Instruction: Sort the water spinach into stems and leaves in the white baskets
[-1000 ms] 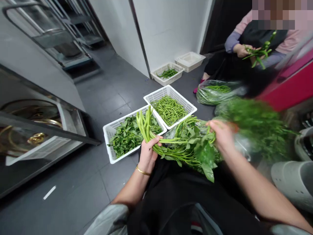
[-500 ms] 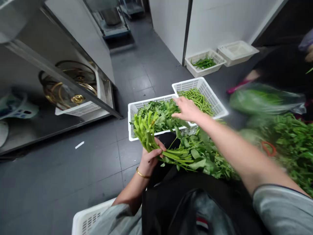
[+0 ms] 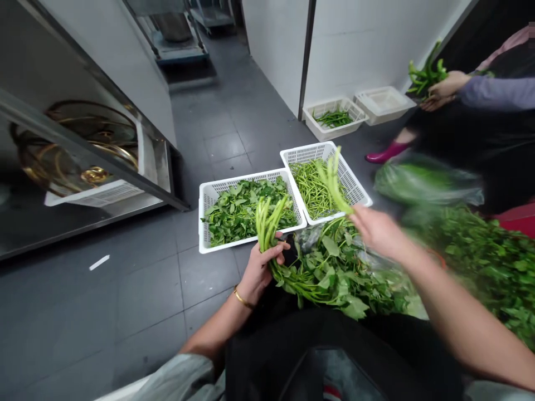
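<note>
My left hand (image 3: 261, 266) is closed around a bunch of green leafy stalks (image 3: 317, 273) lying across my lap, cut ends pointing up toward the baskets. My right hand (image 3: 376, 229) is blurred and pinches a green stem (image 3: 334, 181) held above the stem basket. A white basket of plucked leaves (image 3: 209, 192) sits on the floor just past my left hand. Beside it on the right a white basket of bare green stems (image 3: 355, 186) stands.
A large heap of leafy greens (image 3: 480, 256) in plastic lies at my right. Another person (image 3: 485, 94) sits at the far right holding greens. Two more white baskets (image 3: 334, 120) stand by the wall. A steel cabinet (image 3: 83, 161) runs along the left.
My right hand pulled back from over the leaf basket toward the right and now holds a stem above the stem basket. The view shifted slightly; my left hand kept its grip.
</note>
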A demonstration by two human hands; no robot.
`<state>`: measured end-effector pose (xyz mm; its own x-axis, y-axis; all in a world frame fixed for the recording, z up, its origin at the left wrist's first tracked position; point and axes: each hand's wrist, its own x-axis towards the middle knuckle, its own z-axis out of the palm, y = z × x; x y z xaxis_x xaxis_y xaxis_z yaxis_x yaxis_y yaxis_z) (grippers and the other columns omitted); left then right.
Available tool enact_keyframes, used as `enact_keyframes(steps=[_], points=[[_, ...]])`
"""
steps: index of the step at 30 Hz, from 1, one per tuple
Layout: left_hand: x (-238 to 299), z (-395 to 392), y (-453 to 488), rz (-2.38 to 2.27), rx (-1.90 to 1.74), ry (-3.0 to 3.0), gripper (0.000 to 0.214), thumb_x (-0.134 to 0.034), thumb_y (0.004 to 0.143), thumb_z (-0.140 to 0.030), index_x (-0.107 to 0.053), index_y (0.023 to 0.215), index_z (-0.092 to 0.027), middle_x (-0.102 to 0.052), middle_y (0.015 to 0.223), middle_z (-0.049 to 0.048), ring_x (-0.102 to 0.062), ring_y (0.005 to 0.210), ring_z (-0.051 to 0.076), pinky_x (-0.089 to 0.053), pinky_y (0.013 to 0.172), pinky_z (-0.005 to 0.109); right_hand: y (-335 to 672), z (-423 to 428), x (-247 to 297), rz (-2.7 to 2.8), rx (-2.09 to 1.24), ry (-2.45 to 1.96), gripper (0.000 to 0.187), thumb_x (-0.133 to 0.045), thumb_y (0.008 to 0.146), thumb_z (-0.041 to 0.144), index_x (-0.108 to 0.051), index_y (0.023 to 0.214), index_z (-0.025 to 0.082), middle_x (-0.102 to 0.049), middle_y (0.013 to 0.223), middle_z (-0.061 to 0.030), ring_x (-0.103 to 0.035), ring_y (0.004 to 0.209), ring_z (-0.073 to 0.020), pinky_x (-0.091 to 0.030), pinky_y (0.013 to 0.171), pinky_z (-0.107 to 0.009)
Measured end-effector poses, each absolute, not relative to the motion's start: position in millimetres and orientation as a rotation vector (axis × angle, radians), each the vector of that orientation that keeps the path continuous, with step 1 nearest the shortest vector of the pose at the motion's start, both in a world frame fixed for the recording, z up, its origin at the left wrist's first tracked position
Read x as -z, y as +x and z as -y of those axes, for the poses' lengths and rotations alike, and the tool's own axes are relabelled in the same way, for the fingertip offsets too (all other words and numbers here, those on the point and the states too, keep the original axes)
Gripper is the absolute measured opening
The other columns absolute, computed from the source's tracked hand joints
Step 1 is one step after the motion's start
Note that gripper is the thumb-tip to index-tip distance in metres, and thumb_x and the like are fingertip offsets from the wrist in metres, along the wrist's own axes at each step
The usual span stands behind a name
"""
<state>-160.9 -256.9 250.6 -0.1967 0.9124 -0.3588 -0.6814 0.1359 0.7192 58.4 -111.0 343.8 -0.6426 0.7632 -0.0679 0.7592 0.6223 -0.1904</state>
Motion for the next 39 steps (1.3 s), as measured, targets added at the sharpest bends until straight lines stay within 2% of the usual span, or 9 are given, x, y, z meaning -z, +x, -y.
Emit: enact_keyframes(steps=[7, 10, 12, 17, 22, 26, 29, 34, 39], points=[[-254.3, 240.9, -166.4, -0.974, -1.424, 0.022, 0.033, -0.073, 0.063, -0.016, -0.059, 0.093, -0.013, -0.064, 0.068, 0.0014, -0.057, 0.053, 0.009, -0.048, 0.050, 0.020, 48.3, 44.0, -350.3, 2.513, -0.142, -1.534, 0.047, -0.049, 0.089, 0.039, -0.052, 0.119, 0.003, -0.056, 0.113, -0.0280, -0.054, 0.103, -0.0337, -0.040, 0.085, -0.048], [-261.8, 230.5, -160.2, -0.892, -1.384, 0.005, 0.028, -0.071, 0.067, -0.017, -0.060, 0.092, -0.013, -0.065, 0.073, 0.0030, -0.061, 0.059, 0.011, -0.052, 0.055, 0.023, 39.2, 102.4, -340.8, 2.671, -0.663, -1.137, 0.048, -0.042, 0.091, 0.044, -0.051, 0.126, 0.012, -0.056, 0.124, -0.0183, -0.054, 0.110, -0.0274, -0.042, 0.092, -0.042], [-267.9, 225.6, -153.8, -0.820, -1.359, 0.024, 0.024, -0.069, 0.069, -0.016, -0.061, 0.091, -0.012, -0.067, 0.078, 0.0045, -0.064, 0.064, 0.013, -0.054, 0.061, 0.026, 40.2, 150.0, -322.7, 2.862, -0.973, -0.929, 0.051, -0.050, 0.085, 0.050, -0.054, 0.124, 0.017, -0.061, 0.119, -0.0144, -0.057, 0.106, -0.0271, -0.044, 0.089, -0.041], [-287.1, 217.8, -133.3, -0.763, -1.302, 0.043, 0.012, -0.063, 0.069, -0.008, -0.062, 0.080, -0.013, -0.068, 0.081, 0.0057, -0.066, 0.086, 0.020, -0.055, 0.076, 0.033, 67.6, 213.8, -284.1, 2.812, -1.146, -1.062, 0.033, -0.057, 0.082, 0.035, -0.062, 0.107, 0.015, -0.064, 0.102, -0.0118, -0.061, 0.092, -0.0236, -0.047, 0.082, -0.035], [-309.0, 209.2, -103.4, -0.807, -1.256, 0.071, 0.016, -0.063, 0.073, -0.014, -0.055, 0.058, -0.013, -0.059, 0.059, 0.0028, -0.065, 0.069, 0.016, -0.054, 0.074, 0.031, 97.3, 229.3, -292.0, 2.489, -1.321, -1.084, 0.075, -0.073, 0.065, 0.044, -0.047, 0.130, 0.016, -0.054, 0.124, -0.0138, -0.054, 0.110, -0.0273, -0.043, 0.093, -0.039], [-320.2, 216.3, -74.9, -0.709, -1.245, 0.251, 0.014, -0.063, 0.076, -0.028, -0.062, 0.074, -0.014, -0.066, 0.072, 0.0056, -0.066, 0.079, 0.021, -0.053, 0.075, 0.037, 107.7, 238.8, -298.8, 2.174, -1.606, -1.123, 0.040, -0.064, 0.072, 0.036, -0.061, 0.104, 0.013, -0.066, 0.092, -0.0044, -0.061, 0.083, -0.0209, -0.049, 0.076, -0.033], [-318.9, 227.3, -61.0, -0.681, -1.058, 0.364, 0.022, -0.066, 0.071, -0.027, -0.064, 0.088, -0.014, -0.069, 0.078, 0.0070, -0.066, 0.081, 0.025, -0.053, 0.072, 0.039, 118.4, 241.2, -305.5, 2.158, -1.755, -0.905, 0.031, -0.061, 0.075, 0.040, -0.062, 0.091, 0.013, -0.064, 0.080, -0.0009, -0.060, 0.075, -0.0174, -0.048, 0.071, -0.029], [-316.1, 234.1, -58.1, -0.660, -1.107, 0.382, 0.029, -0.065, 0.062, -0.009, -0.064, 0.091, -0.014, -0.066, 0.072, 0.0022, -0.065, 0.073, 0.019, -0.051, 0.070, 0.032, 140.7, 246.2, -321.4, 2.308, -1.515, -1.044, 0.037, -0.042, 0.089, 0.044, -0.062, 0.096, 0.013, -0.065, 0.085, -0.0027, -0.059, 0.077, -0.0173, -0.047, 0.074, -0.031], [-319.2, 242.0, -67.0, -0.666, -0.991, 0.404, 0.031, -0.070, 0.068, -0.024, -0.065, 0.095, -0.010, -0.051, 0.056, -0.0034, -0.053, 0.054, 0.010, -0.048, 0.062, 0.027, 136.6, 261.6, -337.7, 2.551, -0.987, -1.195, 0.035, -0.040, 0.090, 0.031, -0.056, 0.116, 0.015, -0.063, 0.112, -0.0123, -0.060, 0.098, -0.0232, -0.046, 0.083, -0.035]])
